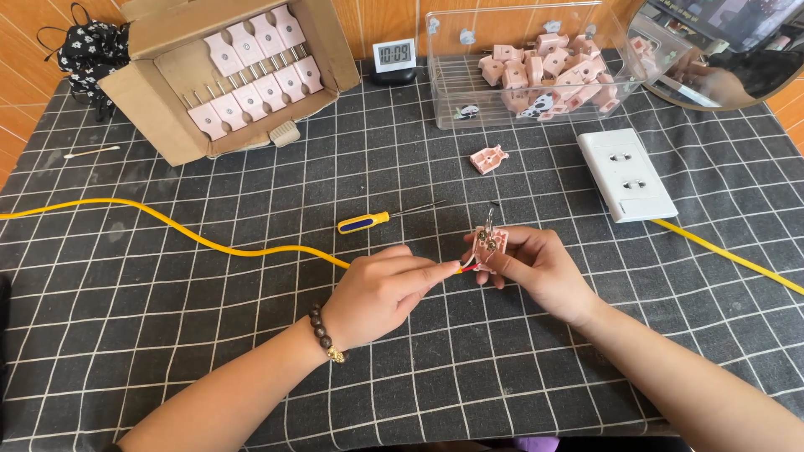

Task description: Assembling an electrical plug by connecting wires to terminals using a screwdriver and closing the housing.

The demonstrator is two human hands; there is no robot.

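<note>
I see my left hand [377, 293] pinching 1 yellow cable [167, 224] at its stripped end, my right hand [536, 264] clamped on 1 open pink plug [488, 243] mid-table. 1 screwdriver [364, 222], 1 white socket [626, 173], 1 cardboard box [159, 117] top-left holding 10 plugs.

Bright, even daylight fills the view, with colours clear and nothing washed out. Shadows are soft and short: a faint one lies under the left hand [377, 293] and right hand [536, 264] on the black grid-patterned cloth of the table [209, 335]. The clear plastic box [452, 84] at the top shows mild glare. Grid lines bow toward the frame edges, a wide-lens distortion. Focus is sharp throughout, without motion blur.
</note>
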